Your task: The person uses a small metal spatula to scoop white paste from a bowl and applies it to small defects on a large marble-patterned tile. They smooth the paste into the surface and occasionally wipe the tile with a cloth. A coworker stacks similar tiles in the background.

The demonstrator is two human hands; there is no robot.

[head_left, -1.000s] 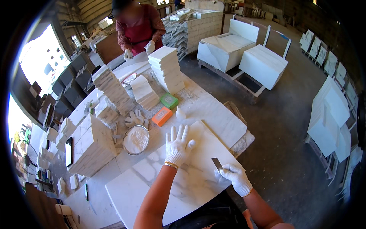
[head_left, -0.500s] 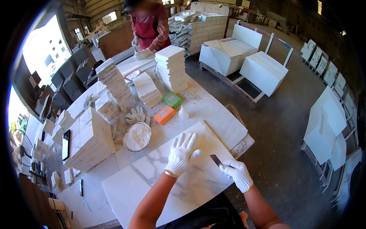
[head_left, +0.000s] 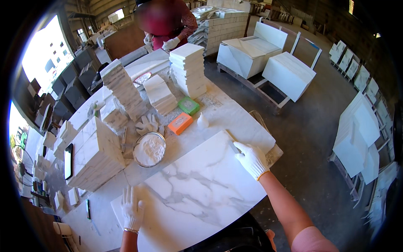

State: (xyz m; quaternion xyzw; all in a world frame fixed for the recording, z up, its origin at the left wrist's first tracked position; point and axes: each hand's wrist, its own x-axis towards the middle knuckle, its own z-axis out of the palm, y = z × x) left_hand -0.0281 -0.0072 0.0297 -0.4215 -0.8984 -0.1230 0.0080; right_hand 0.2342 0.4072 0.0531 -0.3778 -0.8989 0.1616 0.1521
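Note:
A white marble slab (head_left: pixel 201 185) with grey veins lies in front of me. My left hand (head_left: pixel 132 210), in a white knitted glove, rests flat on its left end with the fingers stretched out. At the slab's far right corner is my gloved right hand (head_left: pixel 252 160), closed on a scraper. Only a little of the scraper's blade (head_left: pixel 233 145) shows past the fingers, by the slab's edge; the handle is hidden. Beyond the slab stand a round metal bowl (head_left: pixel 137 148) of white powder, an orange box (head_left: pixel 180 123), a green box (head_left: pixel 188 106) and a small white bottle (head_left: pixel 202 121).
Marble tile stacks (head_left: pixel 187 71) and a larger tile block (head_left: pixel 94 155) with a phone (head_left: pixel 69 161) stand on the table. Spare gloves (head_left: pixel 147 124) lie behind the bowl. Across the table stands a co-worker (head_left: pixel 168 25) in a red apron. Marble blocks (head_left: pixel 289 75) sit on a pallet beyond.
My left hand has moved from the slab's middle to its left end. My right hand has gone forward with the scraper to the far right corner. The co-worker's hands have shifted.

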